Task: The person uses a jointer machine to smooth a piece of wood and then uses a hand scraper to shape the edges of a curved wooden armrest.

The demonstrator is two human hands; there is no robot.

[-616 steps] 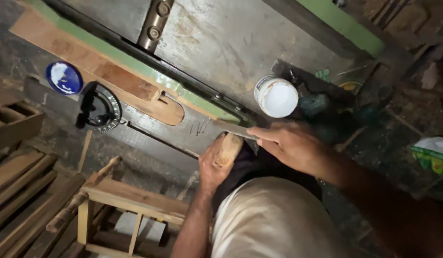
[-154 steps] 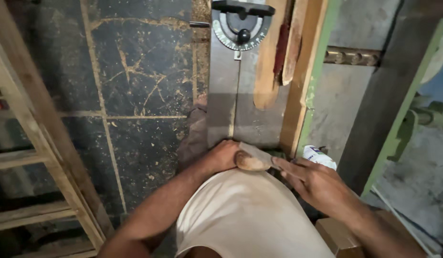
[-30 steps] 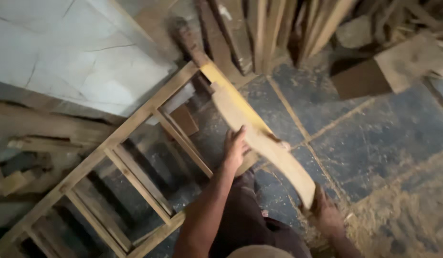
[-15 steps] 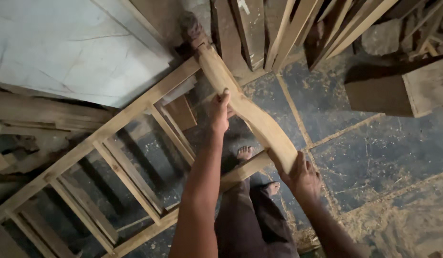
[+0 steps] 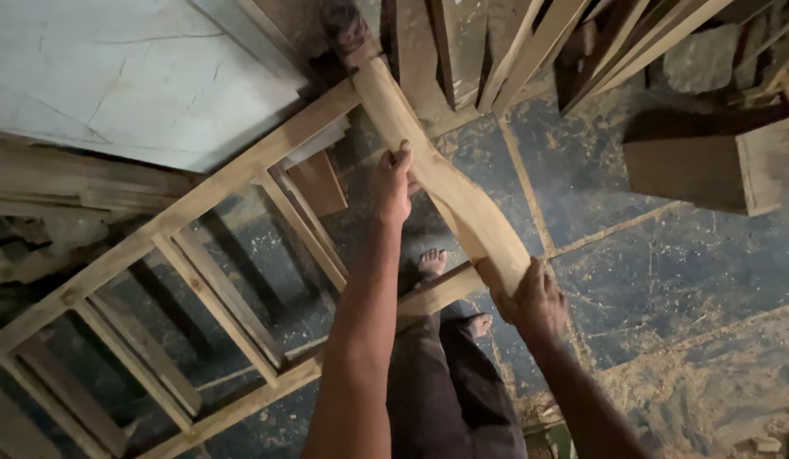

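Note:
I hold a curved, pale wooden piece [image 5: 450,191] with both hands above a dark stone floor. My left hand [image 5: 394,183] grips its left edge near the middle. My right hand [image 5: 535,302] grips its near end. The far end of the piece reaches toward a stack of boards leaning at the top. My bare feet [image 5: 450,289] show below the piece.
A slatted wooden frame [image 5: 199,255] lies slanted on the left, under my left arm. A pale slab [image 5: 114,76] fills the upper left. Leaning boards [image 5: 496,42] stand at the top. A wooden block [image 5: 709,161] sits at the right. Sawdust [image 5: 692,382] covers the floor lower right.
The curved piece has moved up and away, its far end now close to the leaning boards. Both hands kept hold of it. The view shifted with my head.

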